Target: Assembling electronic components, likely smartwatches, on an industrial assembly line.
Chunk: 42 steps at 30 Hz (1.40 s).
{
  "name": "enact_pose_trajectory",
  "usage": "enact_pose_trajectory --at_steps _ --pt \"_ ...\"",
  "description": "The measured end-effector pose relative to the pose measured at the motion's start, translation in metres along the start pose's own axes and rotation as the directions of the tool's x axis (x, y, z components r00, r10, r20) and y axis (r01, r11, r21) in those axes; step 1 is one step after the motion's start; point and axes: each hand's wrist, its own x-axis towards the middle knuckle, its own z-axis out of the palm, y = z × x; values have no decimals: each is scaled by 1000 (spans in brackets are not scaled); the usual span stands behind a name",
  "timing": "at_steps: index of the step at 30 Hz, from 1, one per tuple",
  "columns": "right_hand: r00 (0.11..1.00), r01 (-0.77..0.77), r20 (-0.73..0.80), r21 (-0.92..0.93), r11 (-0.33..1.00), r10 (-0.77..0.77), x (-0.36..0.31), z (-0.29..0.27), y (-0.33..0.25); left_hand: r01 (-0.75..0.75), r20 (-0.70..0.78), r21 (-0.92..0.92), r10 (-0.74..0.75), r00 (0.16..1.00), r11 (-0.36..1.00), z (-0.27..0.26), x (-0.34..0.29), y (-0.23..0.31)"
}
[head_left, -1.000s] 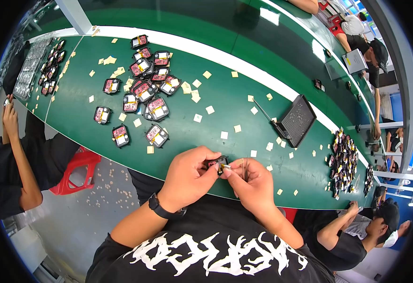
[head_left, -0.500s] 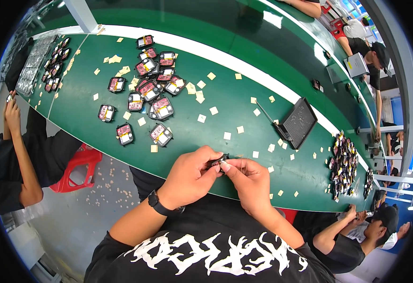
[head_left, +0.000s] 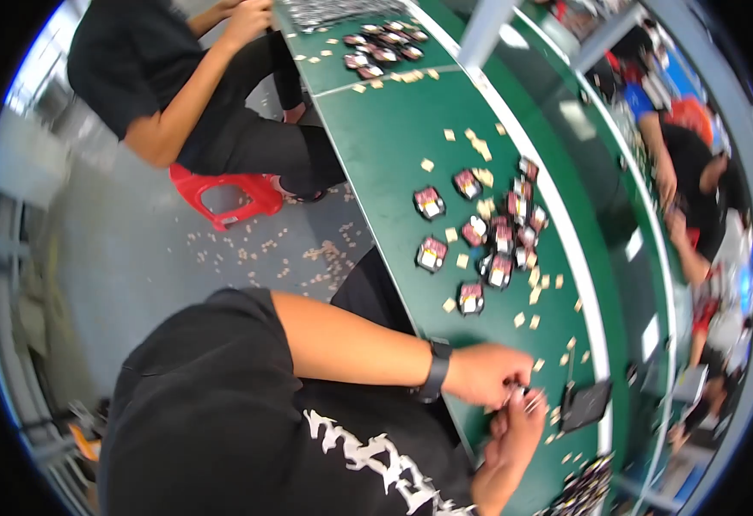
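Dark device apparently between left hand and right hand

Bare room lines the worktop's near edge up to the left hand; clustered devices and a black tray obstruct its far edge.

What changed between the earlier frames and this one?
The view swung leftward, carrying the left hand, right hand and red plastic stool rightward in the picture. No grasp or release shows: the hands still meet at a small dark device, partly hidden. The black-cased units with pink boards remain on the green table.
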Motion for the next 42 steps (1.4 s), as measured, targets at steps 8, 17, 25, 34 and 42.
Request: enact_pose_trajectory --at_steps 8,17,25,34,42 --pt "999 -9 34 132 991 4 -17 -28 3 -30 -68 208 45 997 978 32 -3 7" --pt "979 -159 135 52 986 151 -11 -43 1 335 45 -106 -332 942 936 25 0 0" --pt "992 109 -42 -199 974 -120 -37 -74 0 440 44 -239 -443 896 866 28 -9 33" --pt "741 663 287 -455 594 -607 -61 -71 -37 310 51 -147 -305 951 939 35 -36 72" --pt "584 807 529 -466 364 -616 -56 -55 -43 133 32 145 -139 990 980 38 -43 83"
